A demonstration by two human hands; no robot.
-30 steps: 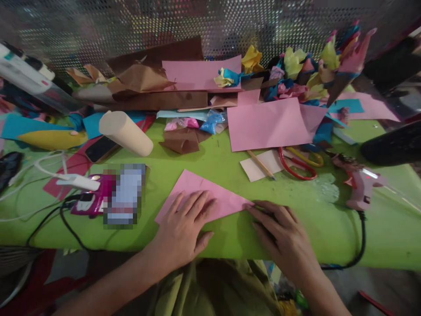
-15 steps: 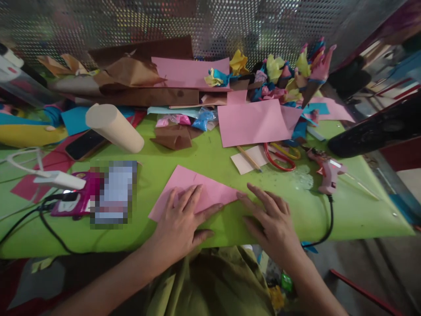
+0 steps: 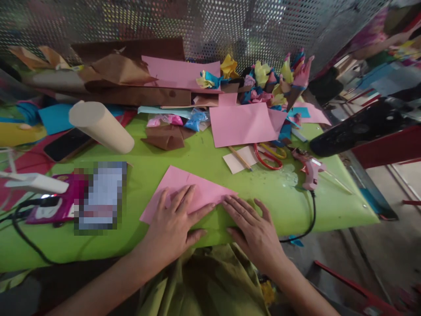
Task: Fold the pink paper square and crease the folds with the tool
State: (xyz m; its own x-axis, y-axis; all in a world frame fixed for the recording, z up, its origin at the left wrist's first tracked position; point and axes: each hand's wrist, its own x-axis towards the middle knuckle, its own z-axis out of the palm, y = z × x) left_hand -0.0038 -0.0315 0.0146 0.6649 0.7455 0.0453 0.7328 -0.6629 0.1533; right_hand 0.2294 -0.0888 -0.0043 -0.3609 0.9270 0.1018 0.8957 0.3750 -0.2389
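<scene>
Pink paper (image 3: 200, 193), looking folded to a point, is lying flat on the green bench (image 3: 329, 206), close to the near edge in front of the person. The left hand (image 3: 173, 226) is resting palm down across its left part, fingers spread wide, thumb set apart. The right hand (image 3: 251, 224) is touching the narrow right-hand tip with its fingertips — the fingers lying nearly straight, some of them close together. Neither of the hands is gripping anything; both are simply flattening out over paper and bench.

To the left, a phone (image 3: 101, 193) with a blurred screen is sitting beside a magenta power strip (image 3: 70, 188), and a cardboard tube (image 3: 103, 127) is leaning behind them. Beyond the right hand, a pencil (image 3: 240, 158) is lying over a pale slip (image 3: 232, 163), next to a red handle loop (image 3: 271, 164). Farther right, a pink glue gun (image 3: 311, 171) is trailing its dark cord (image 3: 314, 215) — down over the bench edge.
</scene>
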